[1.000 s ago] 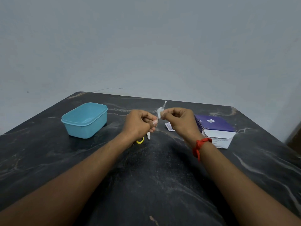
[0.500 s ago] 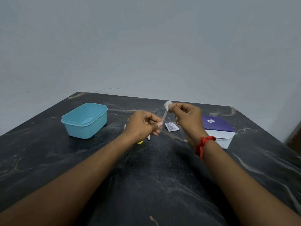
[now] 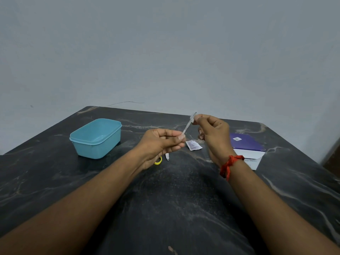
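Note:
Above the dark marble table (image 3: pixel 184 208) both hands hold one thin translucent plastic strip (image 3: pixel 187 126), which slants up to the right. My left hand (image 3: pixel 161 142) pinches its lower end between thumb and forefinger. My right hand (image 3: pixel 213 133), a red thread at its wrist, pinches the wider upper end. What the strip is cannot be told.
An open light-blue plastic box (image 3: pixel 95 138) stands at the left. A small printed white sachet (image 3: pixel 193 145), a small white piece (image 3: pixel 167 156) and a yellow ring (image 3: pixel 158 161) lie under the hands. A purple-and-white carton (image 3: pixel 247 146) lies at the right.
My hands have drawn apart: the right one rose and moved right with the upper end, and the strip between them now shows longer. The sachet on the table has come into view.

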